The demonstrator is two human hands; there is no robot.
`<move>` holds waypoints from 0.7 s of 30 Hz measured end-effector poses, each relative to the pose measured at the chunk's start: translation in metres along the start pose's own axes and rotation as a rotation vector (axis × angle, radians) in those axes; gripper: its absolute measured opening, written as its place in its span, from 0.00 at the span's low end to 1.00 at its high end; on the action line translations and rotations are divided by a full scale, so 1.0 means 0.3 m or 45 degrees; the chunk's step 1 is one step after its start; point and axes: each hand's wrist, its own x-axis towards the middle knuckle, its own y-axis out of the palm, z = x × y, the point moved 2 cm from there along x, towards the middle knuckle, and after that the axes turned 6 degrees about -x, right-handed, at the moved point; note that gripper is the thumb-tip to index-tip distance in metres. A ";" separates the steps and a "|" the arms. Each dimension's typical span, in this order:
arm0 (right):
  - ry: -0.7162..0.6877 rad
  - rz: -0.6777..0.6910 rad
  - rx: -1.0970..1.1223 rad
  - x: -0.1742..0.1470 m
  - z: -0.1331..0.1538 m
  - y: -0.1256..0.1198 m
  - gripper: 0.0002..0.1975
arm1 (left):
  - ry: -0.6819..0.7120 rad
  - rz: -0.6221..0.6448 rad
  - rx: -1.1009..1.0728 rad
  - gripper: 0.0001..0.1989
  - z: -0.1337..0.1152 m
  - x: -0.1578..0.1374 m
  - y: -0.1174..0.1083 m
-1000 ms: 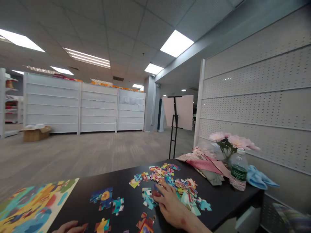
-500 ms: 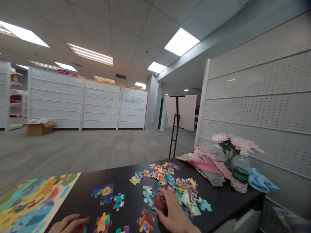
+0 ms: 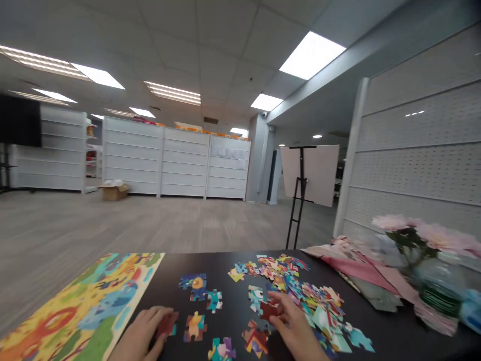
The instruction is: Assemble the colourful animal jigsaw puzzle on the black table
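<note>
My left hand (image 3: 145, 333) is closed at the lower left, its fingers on a dark reddish jigsaw piece (image 3: 168, 323) with a teal edge. To the right, my right hand (image 3: 295, 328) pinches a reddish-brown jigsaw piece (image 3: 268, 310) at the near-left side of the loose pile (image 3: 291, 281). Between the hands lie an orange piece (image 3: 195, 327), a teal piece (image 3: 215, 301), a teal and purple piece (image 3: 221, 349) and a joined dark blue cluster (image 3: 194, 285). A red and yellow piece (image 3: 255, 339) sits just below the right fingers.
A colourful picture sheet (image 3: 93, 301) covers the table's left side. At the right are folded pink cloths (image 3: 356, 268), a water bottle (image 3: 439, 296), pink flowers (image 3: 424, 233) and a blue cloth (image 3: 472, 308). An easel (image 3: 300, 195) stands beyond the black table (image 3: 180, 261).
My view has turned left, so the scene sits farther right. My left hand now shows more fully with its piece. The right hand stays by the pile, its piece now lifted into clearer sight.
</note>
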 end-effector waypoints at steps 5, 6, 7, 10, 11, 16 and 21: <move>-0.020 0.166 0.326 0.091 0.113 0.118 0.22 | -0.237 -0.004 0.082 0.21 -0.124 0.016 -0.051; -0.040 0.209 0.366 0.110 0.148 0.149 0.22 | -0.265 -0.026 0.097 0.21 -0.125 0.017 -0.054; -0.068 0.251 0.401 0.130 0.185 0.182 0.20 | -0.286 -0.048 0.102 0.21 -0.123 0.017 -0.056; -0.148 0.407 0.448 0.194 0.292 0.286 0.13 | -0.300 -0.091 0.045 0.20 -0.112 0.011 -0.063; -0.162 0.462 0.458 0.216 0.319 0.319 0.11 | -0.292 -0.092 0.015 0.20 -0.111 0.009 -0.066; -0.162 0.536 0.493 0.308 0.351 0.421 0.06 | -0.311 -0.091 -0.123 0.29 -0.099 -0.001 -0.079; -0.199 0.493 0.475 0.318 0.318 0.403 0.10 | -0.389 -0.073 -0.181 0.37 -0.064 -0.012 -0.072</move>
